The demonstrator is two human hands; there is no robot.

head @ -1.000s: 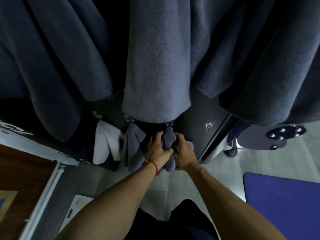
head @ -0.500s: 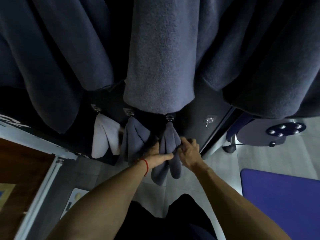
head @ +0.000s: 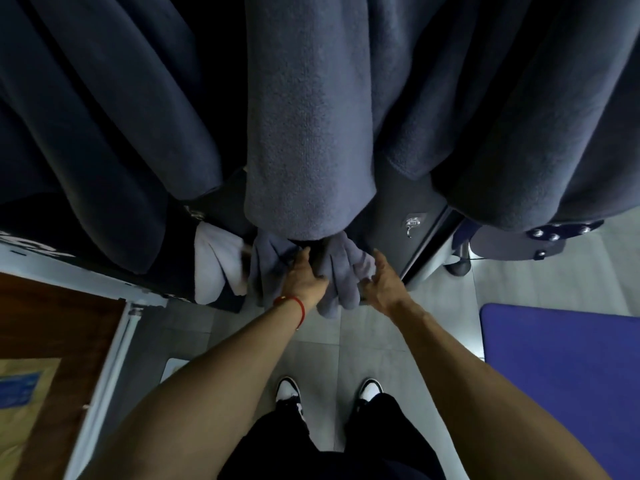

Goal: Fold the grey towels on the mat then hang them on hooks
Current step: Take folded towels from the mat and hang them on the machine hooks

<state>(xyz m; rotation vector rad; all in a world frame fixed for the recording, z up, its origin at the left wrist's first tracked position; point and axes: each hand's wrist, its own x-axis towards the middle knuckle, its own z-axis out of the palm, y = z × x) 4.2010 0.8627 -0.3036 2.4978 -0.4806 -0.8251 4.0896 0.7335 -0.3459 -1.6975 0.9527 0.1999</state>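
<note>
Left hand (head: 304, 278): fingers straight, lying flat on the towel's left side.
Right hand (head: 379, 284): fingers spread loose, just beside the towel's right edge, holding nothing.
Towel (head: 341, 271): grey, folded, hanging from the dark wall between the hands.
Second towel (head: 268, 268): hanging just left.
Free hook (head: 412, 225): right.
Mat (head: 561, 368): blue, floor, far right.
</note>
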